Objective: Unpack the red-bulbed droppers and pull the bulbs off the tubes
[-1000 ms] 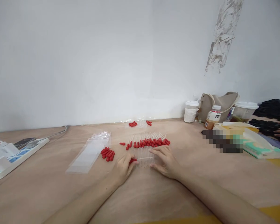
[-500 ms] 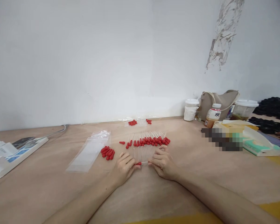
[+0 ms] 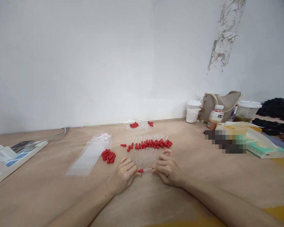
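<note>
My left hand [image 3: 127, 171] is closed on a red rubber dropper bulb [image 3: 140, 171], only partly visible past the fingertips. My right hand [image 3: 169, 168] pinches the far end of a clear dropper tube [image 3: 147, 170], which lies level between both hands and meets the bulb. Just beyond the hands, several bare clear tubes [image 3: 145, 157] lie side by side. Behind these runs a row of droppers with red bulbs [image 3: 152, 144], their tubes pointing to the wall. A pile of loose red bulbs [image 3: 108, 156] rests left of my left hand, and a single bulb [image 3: 123, 145] lies apart.
Clear zip bags [image 3: 85, 159] lie on the left, near a power strip [image 3: 21, 159]. Another clear bag [image 3: 144, 125] with red bulbs is by the wall. At right stand a white-lidded cup [image 3: 193, 112], a bottle [image 3: 215, 118], a bag [image 3: 227, 101] and a tissue pack [image 3: 265, 146].
Both hands have come slightly nearer to me with the tube and bulb. A little more of the red bulb shows at the left fingertips.
</note>
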Action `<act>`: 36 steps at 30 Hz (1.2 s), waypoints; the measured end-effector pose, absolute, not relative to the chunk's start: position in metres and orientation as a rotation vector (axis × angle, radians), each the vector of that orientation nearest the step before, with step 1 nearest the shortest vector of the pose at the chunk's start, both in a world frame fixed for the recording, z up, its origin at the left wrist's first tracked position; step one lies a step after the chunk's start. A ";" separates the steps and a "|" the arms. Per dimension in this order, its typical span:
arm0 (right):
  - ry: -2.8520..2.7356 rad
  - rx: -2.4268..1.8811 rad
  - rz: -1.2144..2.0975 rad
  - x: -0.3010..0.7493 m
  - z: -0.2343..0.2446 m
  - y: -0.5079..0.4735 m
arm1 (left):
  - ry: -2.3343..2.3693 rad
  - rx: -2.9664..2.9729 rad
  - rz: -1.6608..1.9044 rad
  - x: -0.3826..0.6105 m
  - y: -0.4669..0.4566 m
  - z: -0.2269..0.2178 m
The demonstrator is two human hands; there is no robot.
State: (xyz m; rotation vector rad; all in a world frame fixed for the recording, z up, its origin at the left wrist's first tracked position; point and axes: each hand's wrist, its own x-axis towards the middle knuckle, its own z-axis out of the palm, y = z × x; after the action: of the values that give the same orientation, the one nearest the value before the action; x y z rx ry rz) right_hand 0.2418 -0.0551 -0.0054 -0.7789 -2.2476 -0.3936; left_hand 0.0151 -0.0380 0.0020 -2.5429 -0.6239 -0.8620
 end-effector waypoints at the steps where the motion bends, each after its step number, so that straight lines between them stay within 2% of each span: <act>1: -2.252 -0.781 -0.398 0.242 -0.005 -0.055 | -0.614 -2.545 -0.858 0.015 -0.038 0.002; 19: -2.234 -0.818 -0.364 0.257 -0.008 -0.053 | -0.680 -2.640 -0.916 -0.002 -0.037 -0.003; 26: -1.973 -1.194 -0.226 0.269 -0.002 -0.040 | -0.978 -2.612 -1.195 -0.011 -0.033 0.001; 36: -1.985 -1.301 -0.432 0.264 -0.013 -0.029 | -1.854 -2.149 -1.329 -0.064 -0.003 0.035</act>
State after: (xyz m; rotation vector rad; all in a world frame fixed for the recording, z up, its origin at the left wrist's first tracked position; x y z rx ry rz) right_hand 0.2640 -0.0289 -0.0131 -1.3014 -1.9845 -0.4318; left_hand -0.0641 -0.0025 0.0351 -2.1487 -1.8541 -1.3293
